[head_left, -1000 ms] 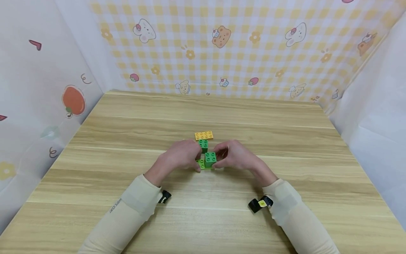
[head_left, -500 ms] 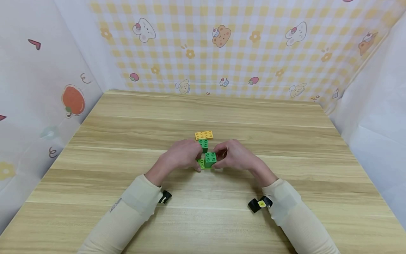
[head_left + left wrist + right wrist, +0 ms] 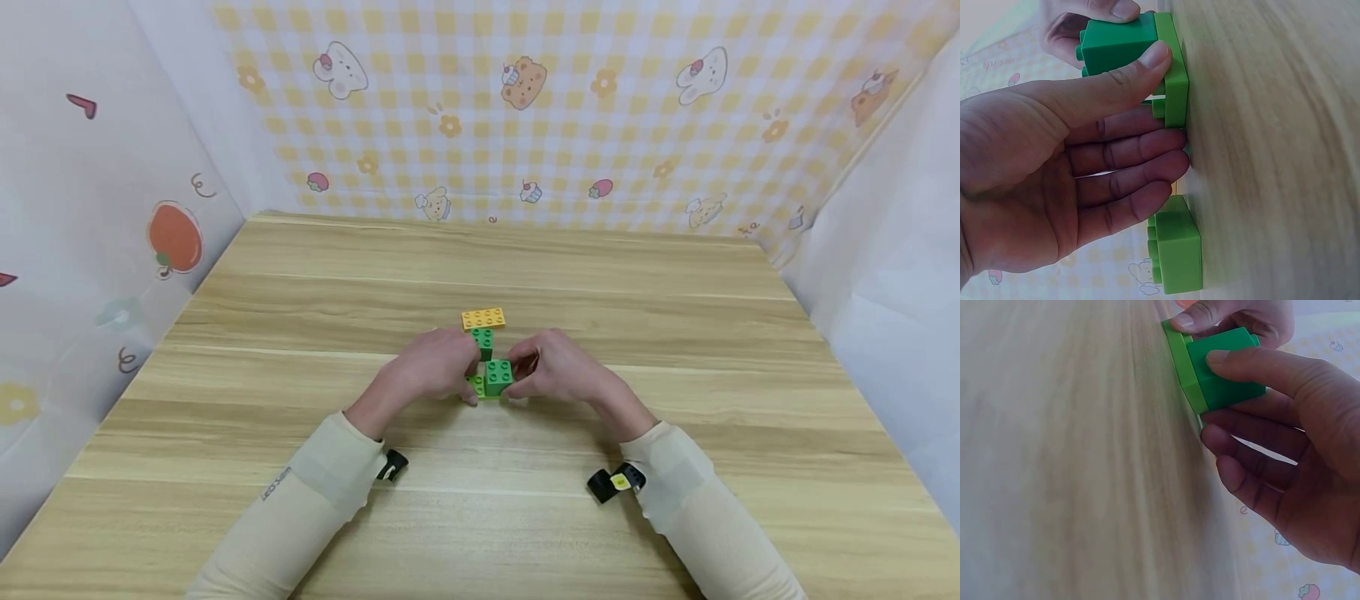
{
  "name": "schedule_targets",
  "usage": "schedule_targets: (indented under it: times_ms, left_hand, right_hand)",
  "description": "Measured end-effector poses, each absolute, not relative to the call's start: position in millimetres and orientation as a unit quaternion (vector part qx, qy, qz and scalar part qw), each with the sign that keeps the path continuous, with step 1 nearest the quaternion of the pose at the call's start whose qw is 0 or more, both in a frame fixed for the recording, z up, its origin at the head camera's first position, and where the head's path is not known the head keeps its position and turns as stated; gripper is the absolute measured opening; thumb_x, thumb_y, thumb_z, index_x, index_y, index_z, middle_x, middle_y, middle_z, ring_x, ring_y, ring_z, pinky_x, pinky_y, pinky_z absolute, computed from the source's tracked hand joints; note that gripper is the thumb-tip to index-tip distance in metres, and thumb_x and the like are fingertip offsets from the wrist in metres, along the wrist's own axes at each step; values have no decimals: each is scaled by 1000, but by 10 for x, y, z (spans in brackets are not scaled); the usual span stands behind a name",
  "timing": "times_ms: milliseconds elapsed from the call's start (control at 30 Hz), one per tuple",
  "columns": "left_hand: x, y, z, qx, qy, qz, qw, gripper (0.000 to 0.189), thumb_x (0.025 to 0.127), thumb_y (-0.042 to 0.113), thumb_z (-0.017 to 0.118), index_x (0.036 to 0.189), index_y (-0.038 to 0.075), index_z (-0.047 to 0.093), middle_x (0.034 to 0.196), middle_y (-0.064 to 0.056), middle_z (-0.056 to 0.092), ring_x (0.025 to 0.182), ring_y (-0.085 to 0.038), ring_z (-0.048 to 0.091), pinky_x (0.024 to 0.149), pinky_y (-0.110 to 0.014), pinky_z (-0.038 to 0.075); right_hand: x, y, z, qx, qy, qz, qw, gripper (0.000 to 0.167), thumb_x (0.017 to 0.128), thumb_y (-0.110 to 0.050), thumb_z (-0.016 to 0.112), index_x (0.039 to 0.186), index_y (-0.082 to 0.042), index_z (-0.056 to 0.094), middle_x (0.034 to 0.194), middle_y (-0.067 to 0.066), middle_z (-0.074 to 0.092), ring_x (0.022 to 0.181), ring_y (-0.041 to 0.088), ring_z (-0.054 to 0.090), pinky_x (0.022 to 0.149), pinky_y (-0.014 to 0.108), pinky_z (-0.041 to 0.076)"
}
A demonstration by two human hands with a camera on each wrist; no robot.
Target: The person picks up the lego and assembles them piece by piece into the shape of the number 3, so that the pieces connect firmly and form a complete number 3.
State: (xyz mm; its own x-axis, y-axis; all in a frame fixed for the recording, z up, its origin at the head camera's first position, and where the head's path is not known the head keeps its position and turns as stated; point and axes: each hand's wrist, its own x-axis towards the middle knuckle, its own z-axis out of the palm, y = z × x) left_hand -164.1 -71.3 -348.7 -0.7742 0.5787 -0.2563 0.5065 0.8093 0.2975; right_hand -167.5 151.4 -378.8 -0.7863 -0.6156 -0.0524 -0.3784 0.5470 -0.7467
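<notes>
A green toy building brick sits on the right end of a flat light-green brick, which lies on the table. My left hand pinches the flat brick near its left end, thumb on the near side. With thumb and fingers, my right hand holds the green brick at its right side; the thumb presses its near face in the right wrist view. Behind them stands a second green brick, partly covered by the left hand. The left wrist view also has a separate light-green brick beyond the left fingers.
A yellow flat brick lies just behind the second green brick. The wood-grain table stretches out around the hands. A checked, cartoon-printed sheet hangs along the table's back edge, with pale sheets at both sides.
Both hands and the bricks keep their places. Only a slight shift of the head view shows.
</notes>
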Motion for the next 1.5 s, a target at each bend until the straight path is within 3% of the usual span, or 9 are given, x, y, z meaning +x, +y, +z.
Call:
schedule_targets:
  times_ms: [233, 767, 967, 1067, 1100, 1233, 1500]
  left_hand:
    - [-1649, -716, -3483, 291, 935, 111, 168, 33, 79, 33, 94, 72, 14, 68, 65, 6, 52, 66, -13, 42, 59, -29, 36]
    - [-1629, -687, -3485, 276, 938, 113, 176, 30, 79, 33, 95, 76, 13, 72, 73, 3, 64, 69, -14, 49, 61, -29, 40]
    - [-1636, -751, -3416, 269, 932, 139, 198, 26, 85, 27, 90, 74, 14, 70, 70, 5, 61, 65, -12, 49, 60, -27, 41]
    - [-1657, -824, -3355, 266, 932, 149, 195, 17, 88, 24, 86, 82, 13, 75, 80, 4, 68, 71, -13, 57, 66, -28, 49]
    - [-1663, -850, -3330, 263, 933, 152, 191, 14, 89, 24, 85, 90, 12, 78, 89, 1, 73, 77, -14, 62, 71, -30, 52]
    - [-1691, -961, -3246, 246, 942, 149, 172, 24, 90, 26, 84, 106, 9, 79, 104, -3, 76, 90, -18, 67, 81, -37, 56]
    - [-1719, -1089, -3186, 216, 955, 135, 150, 34, 90, 27, 85, 116, 6, 78, 105, -5, 76, 93, -19, 68, 87, -42, 58]
  right_hand:
    - [-1679, 1514, -3770, -288, 870, -369, 153, 24, 79, -13, 91, 102, -11, 83, 83, -4, 75, 74, 9, 66, 67, 25, 57]
    - [-1670, 1544, -3843, -284, 872, -371, 145, 23, 78, -15, 93, 98, -14, 82, 79, -4, 71, 71, 10, 62, 62, 24, 52]
    - [-1670, 1546, -3839, -282, 872, -372, 149, 25, 78, -15, 93, 101, -12, 82, 80, -3, 71, 71, 10, 62, 63, 24, 52]
    - [-1672, 1542, -3837, -284, 872, -369, 149, 25, 79, -15, 93, 101, -12, 82, 80, -4, 71, 71, 10, 61, 63, 23, 51]
    - [-1671, 1541, -3835, -284, 873, -368, 149, 25, 78, -15, 93, 101, -13, 82, 80, -4, 71, 71, 9, 61, 63, 23, 51]
    - [-1667, 1535, -3828, -280, 874, -368, 150, 25, 78, -16, 94, 100, -13, 82, 80, -4, 70, 70, 9, 61, 63, 23, 51]
    - [-1656, 1531, -3824, -271, 878, -364, 156, 26, 79, -16, 94, 101, -12, 81, 81, -3, 70, 72, 10, 60, 64, 24, 50]
